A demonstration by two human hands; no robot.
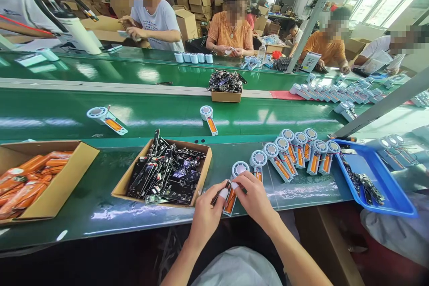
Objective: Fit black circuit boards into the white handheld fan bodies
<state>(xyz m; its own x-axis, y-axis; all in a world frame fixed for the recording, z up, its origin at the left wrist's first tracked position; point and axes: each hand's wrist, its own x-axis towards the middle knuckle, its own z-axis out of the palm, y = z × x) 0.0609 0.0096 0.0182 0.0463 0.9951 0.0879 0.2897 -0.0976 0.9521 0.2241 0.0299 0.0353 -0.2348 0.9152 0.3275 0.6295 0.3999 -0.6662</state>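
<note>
My left hand [207, 208] is closed in a pinch on a small black circuit board [228, 183], with a white cover on the thumb tip. Close against it, my right hand [255, 196] pinches at the board's upper end, also with white-covered fingertips; whatever it holds is too small to make out. Under both hands, on the bench edge, lies a light-blue handheld fan body [240, 168] with a round grille and an orange battery in its open handle. Left of my hands stands a cardboard box of black circuit boards [205, 165].
Several similar fan bodies [282, 144] lie to the right, beside a blue tray [398, 192] with some boards. A box of orange batteries [82, 156] is far left. Two fan bodies rest on the green conveyor [161, 116]. Several people work opposite; a slanted metal post [378, 105] stands right.
</note>
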